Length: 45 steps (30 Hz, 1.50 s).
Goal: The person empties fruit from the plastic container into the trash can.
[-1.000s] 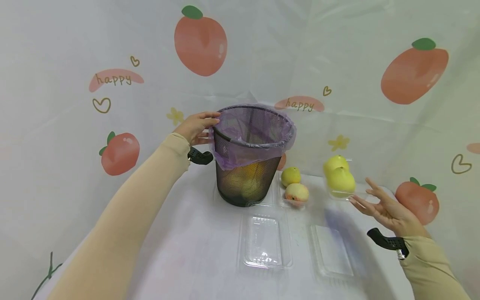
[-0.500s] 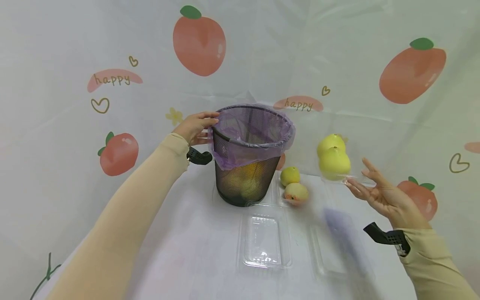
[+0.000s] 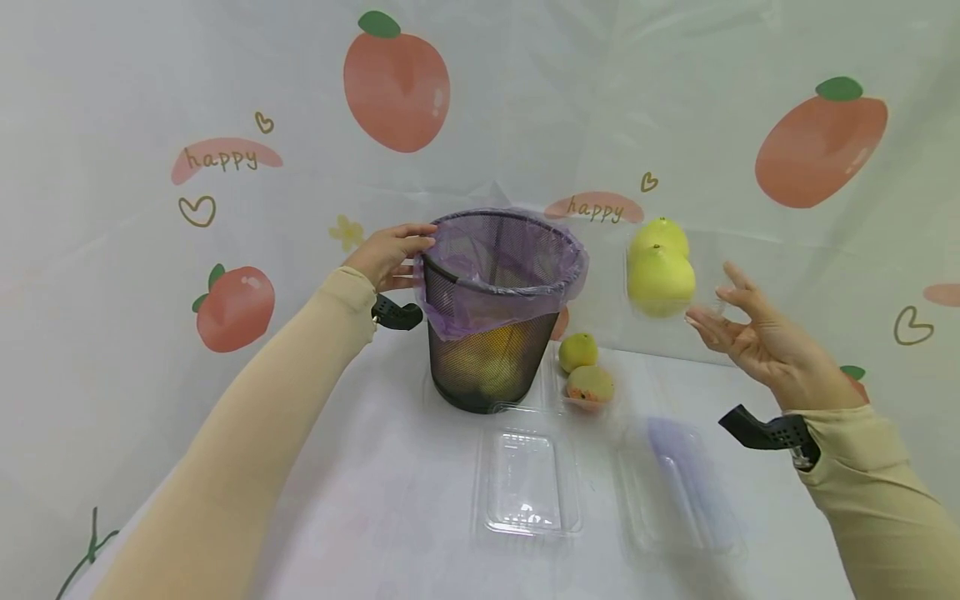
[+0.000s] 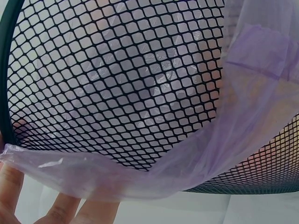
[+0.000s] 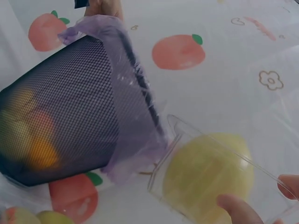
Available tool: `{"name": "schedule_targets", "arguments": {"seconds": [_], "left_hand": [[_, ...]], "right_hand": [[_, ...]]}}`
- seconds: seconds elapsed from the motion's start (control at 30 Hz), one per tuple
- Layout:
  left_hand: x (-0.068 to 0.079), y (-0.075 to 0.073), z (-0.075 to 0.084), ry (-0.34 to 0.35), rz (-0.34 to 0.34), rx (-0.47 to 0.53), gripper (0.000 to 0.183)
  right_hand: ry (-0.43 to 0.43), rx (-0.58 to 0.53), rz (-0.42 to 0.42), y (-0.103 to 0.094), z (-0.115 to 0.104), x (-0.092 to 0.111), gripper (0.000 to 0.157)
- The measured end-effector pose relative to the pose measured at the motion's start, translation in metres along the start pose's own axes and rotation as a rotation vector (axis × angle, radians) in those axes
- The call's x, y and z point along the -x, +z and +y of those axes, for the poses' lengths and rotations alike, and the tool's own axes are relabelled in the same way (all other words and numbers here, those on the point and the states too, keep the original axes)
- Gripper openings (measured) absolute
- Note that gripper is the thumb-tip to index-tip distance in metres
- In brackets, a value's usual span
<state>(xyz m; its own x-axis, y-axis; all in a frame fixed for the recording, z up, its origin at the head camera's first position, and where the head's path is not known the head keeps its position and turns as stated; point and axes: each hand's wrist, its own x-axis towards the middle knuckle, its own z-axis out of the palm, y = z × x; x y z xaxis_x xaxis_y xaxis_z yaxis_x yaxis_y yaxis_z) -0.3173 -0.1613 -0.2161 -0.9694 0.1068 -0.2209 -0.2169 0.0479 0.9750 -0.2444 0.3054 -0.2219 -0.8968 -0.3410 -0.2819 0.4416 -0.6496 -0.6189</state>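
Observation:
My left hand grips the rim of a black mesh wastebasket lined with a thin purple bag. In the left wrist view, several fingertips show below the bag's edge. My right hand holds up a clear plastic box by its near end, to the right of the wastebasket and apart from it. Two yellow, pear-shaped fruits sit in that box; their exact kind is unclear. Yellow and orange fruit shows through the wastebasket's mesh.
Beside the wastebasket's base, another clear box holds a greenish-yellow fruit and a pale, reddish one. Two clear boxes lie nearer on the white table: one in the middle, one on the right. A printed cloth hangs behind.
My right hand has lifted the box with the yellow fruits off the table, upward and slightly left. My left hand stays on the wastebasket's rim.

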Motion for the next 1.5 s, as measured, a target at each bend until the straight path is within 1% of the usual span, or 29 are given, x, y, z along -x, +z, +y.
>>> {"name": "schedule_targets", "arguments": {"seconds": [0.07,0.23,0.33,0.53,0.6,0.77,0.93,1.03,1.17,1.27,1.4,1.5], "left_hand": [[0.001,0.0,0.0,0.0,-0.001,0.0,0.047],[0.001,0.0,0.0,0.002,-0.002,0.002,0.048],[0.001,0.0,0.0,0.001,-0.001,0.005,0.048],[0.0,0.0,0.0,-0.001,0.0,0.012,0.048],[0.0,0.0,0.0,0.0,0.0,0.014,0.048],[-0.002,-0.001,-0.001,0.003,0.0,0.012,0.047],[-0.001,-0.001,-0.001,0.008,-0.006,0.008,0.048],[-0.001,-0.001,-0.001,0.009,-0.008,0.007,0.048],[-0.002,-0.001,-0.001,0.009,-0.005,0.002,0.048],[-0.003,-0.001,-0.002,0.007,-0.003,0.004,0.048],[-0.002,-0.001,-0.001,0.005,-0.001,0.003,0.048],[-0.001,-0.001,-0.001,0.005,0.002,0.002,0.047]], "right_hand": [[-0.008,0.01,0.012,0.008,-0.003,-0.002,0.043],[-0.01,-0.042,0.048,0.029,-0.008,-0.005,0.042],[-0.008,-0.074,0.053,0.042,-0.009,-0.006,0.041],[-0.045,-0.055,0.067,0.063,-0.009,-0.011,0.043],[-0.052,-0.012,0.066,0.067,-0.009,-0.011,0.044],[-0.101,0.049,0.061,0.076,-0.006,-0.015,0.042],[-0.164,0.07,0.078,0.083,-0.004,-0.022,0.047],[-0.197,0.087,0.073,0.088,-0.003,-0.025,0.045],[-0.243,0.168,0.055,0.094,0.0,-0.026,0.042],[-0.273,0.253,0.062,0.098,0.002,-0.026,0.049],[-0.306,0.328,0.079,0.103,0.004,-0.029,0.054],[-0.341,0.38,0.077,0.105,0.005,-0.031,0.057]]}}
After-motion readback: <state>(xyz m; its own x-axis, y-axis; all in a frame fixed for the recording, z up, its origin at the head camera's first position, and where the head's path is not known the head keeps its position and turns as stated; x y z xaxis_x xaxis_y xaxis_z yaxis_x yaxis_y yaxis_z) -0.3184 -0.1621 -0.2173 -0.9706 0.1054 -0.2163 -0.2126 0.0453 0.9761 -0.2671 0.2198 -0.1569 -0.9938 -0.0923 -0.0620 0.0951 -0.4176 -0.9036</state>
